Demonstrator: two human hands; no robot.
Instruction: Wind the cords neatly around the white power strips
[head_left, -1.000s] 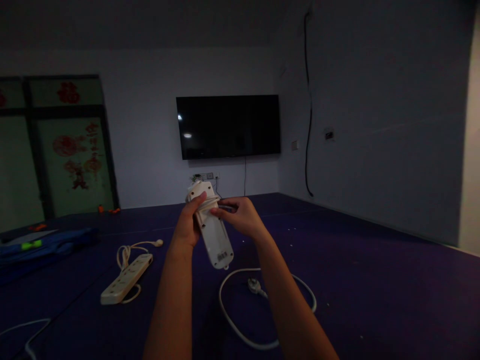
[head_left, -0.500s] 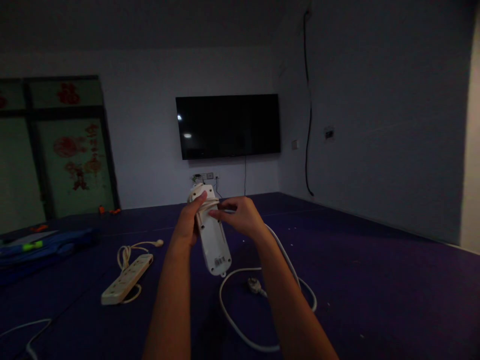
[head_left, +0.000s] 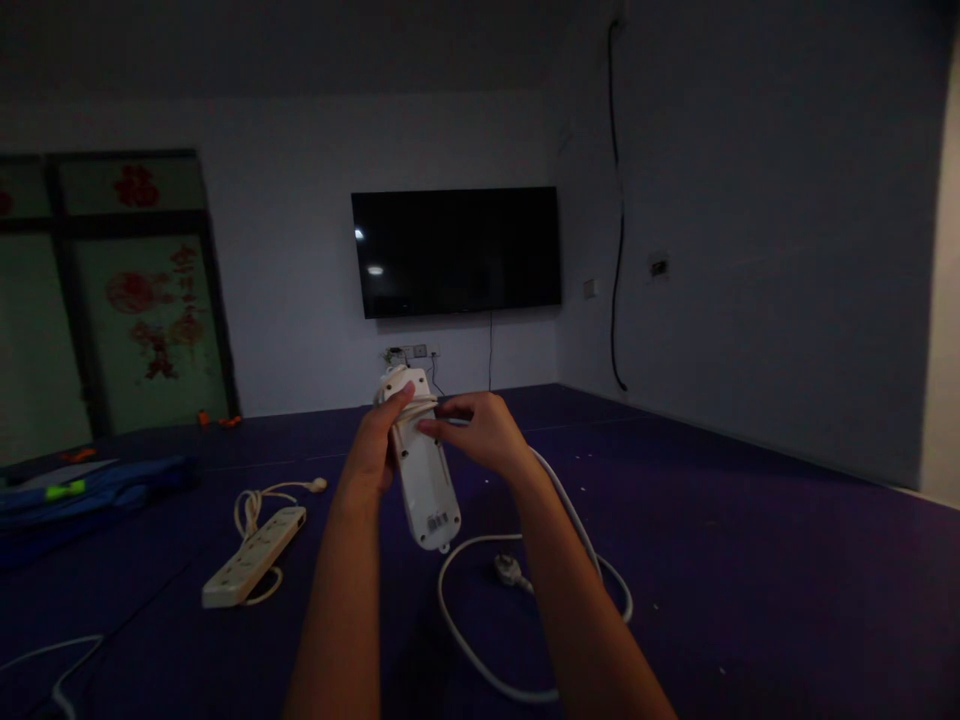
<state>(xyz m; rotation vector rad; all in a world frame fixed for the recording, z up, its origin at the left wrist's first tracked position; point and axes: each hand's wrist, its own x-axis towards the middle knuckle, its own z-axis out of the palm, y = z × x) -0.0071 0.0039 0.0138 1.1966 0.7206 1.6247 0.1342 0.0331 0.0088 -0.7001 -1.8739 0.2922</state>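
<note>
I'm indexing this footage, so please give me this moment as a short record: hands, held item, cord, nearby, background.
left hand: grips the white power strip, thumb across its back
right hand: fingers pinch the cord at the strip's edge
held item: tilted, barcode label facing the camera
cord: partly wound around the strip; loose loop and plug on the purple surface
nearby: second power strip, at left
background: wall-mounted TV, screen dark

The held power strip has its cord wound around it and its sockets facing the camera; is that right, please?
Not quite: in the head view, the held power strip has its barcoded back facing the camera; its cord is wound around it.
</note>
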